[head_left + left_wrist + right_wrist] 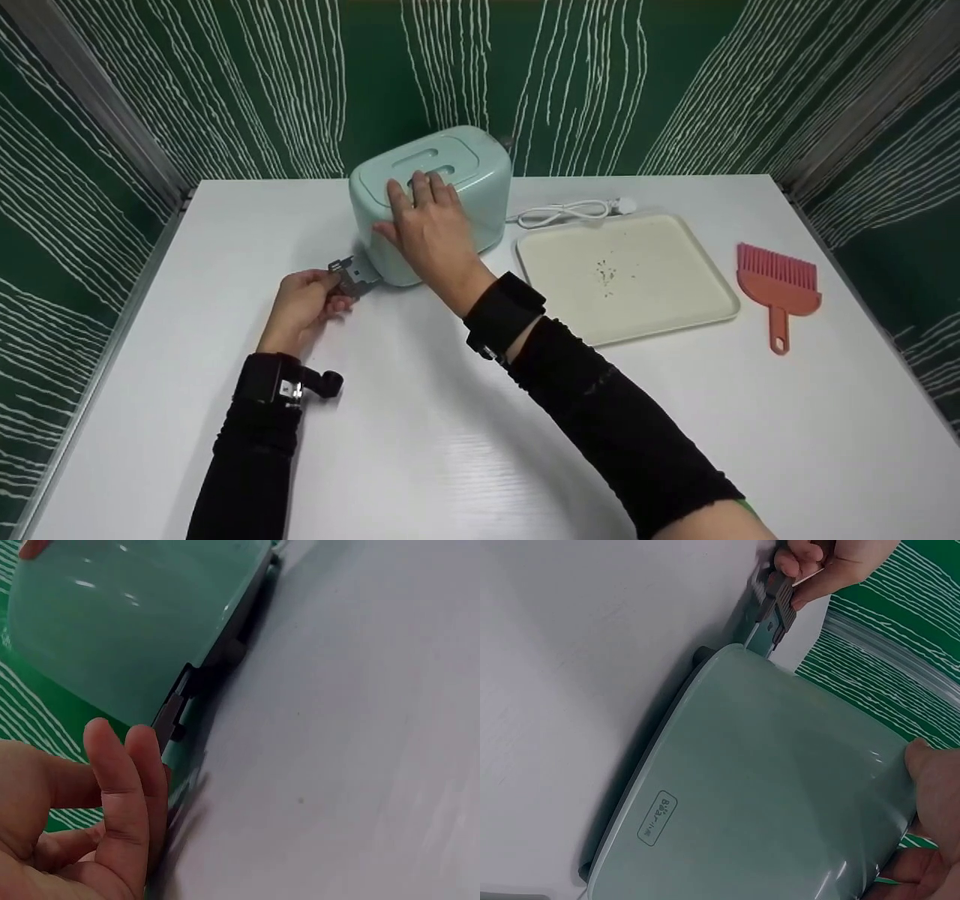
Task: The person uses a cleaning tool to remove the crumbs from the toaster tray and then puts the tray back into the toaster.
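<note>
A mint-green toaster (pixel 431 202) stands at the back of the white table, a lid with two slot-shaped recesses on its top. My left hand (pixel 304 300) pinches the grey end of a crumb tray (pixel 355 274) that sticks out low from the toaster's left end. In the right wrist view, the crumb tray (pixel 769 624) runs into the base of the toaster (pixel 757 780). Across the toaster's top lies my right hand (pixel 435 232), fingers extended over the lid and thumb at the upper edge.
To the right of the toaster is a cream tray (pixel 667 262) with dark crumbs (pixel 606 274) near its middle. A bundled white power cord (pixel 562 213) lies behind it. An orange-red brush (pixel 780 296) rests at the far right. Green walls border the table.
</note>
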